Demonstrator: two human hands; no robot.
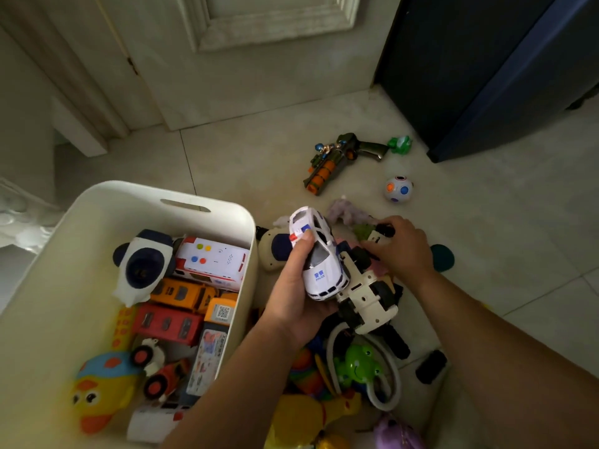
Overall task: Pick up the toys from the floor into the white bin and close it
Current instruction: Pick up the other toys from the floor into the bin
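The white bin [97, 202] stands open on the left, holding several toys: buses, a yellow duck, a white-and-navy figure. My left hand [291, 286] is shut on a white police car [319, 254], held just right of the bin's rim. My right hand [402, 244] reaches into the floor pile and closes its fingers on a small black-and-white toy piece [381, 233]. A white-and-black robot toy [369, 296] lies below both hands. A green frog [356, 364] and other toys lie in the pile nearer me.
Farther out on the tile floor lie a toy gun [337, 160], a small green toy [400, 144], and a dotted white ball [398, 188]. A white door [259, 59] stands behind, and dark blue furniture [486, 76] at the right. No lid is visible.
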